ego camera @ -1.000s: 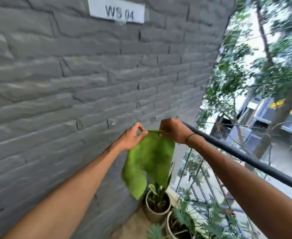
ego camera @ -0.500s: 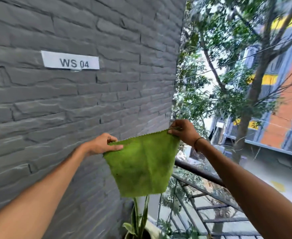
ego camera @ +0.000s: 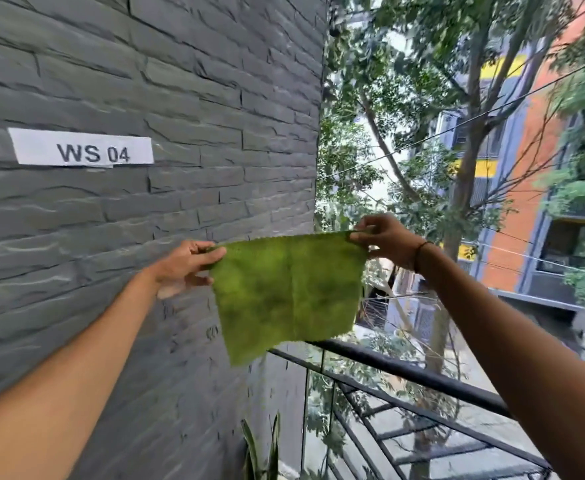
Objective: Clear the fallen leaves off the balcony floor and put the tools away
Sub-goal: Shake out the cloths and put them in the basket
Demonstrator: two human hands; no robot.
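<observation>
Both hands pinched the cloth by its top corners, left hand near the wall, right hand out above the railing. Stretched flat between them, it probably was being shaken or hung.

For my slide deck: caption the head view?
Both hands hold a green cloth spread above the balcony railing.

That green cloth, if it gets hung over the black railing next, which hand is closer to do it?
Probably the right hand. It pinches the cloth corner out over the railing, while the left hand holds the other corner near the brick wall.
</observation>
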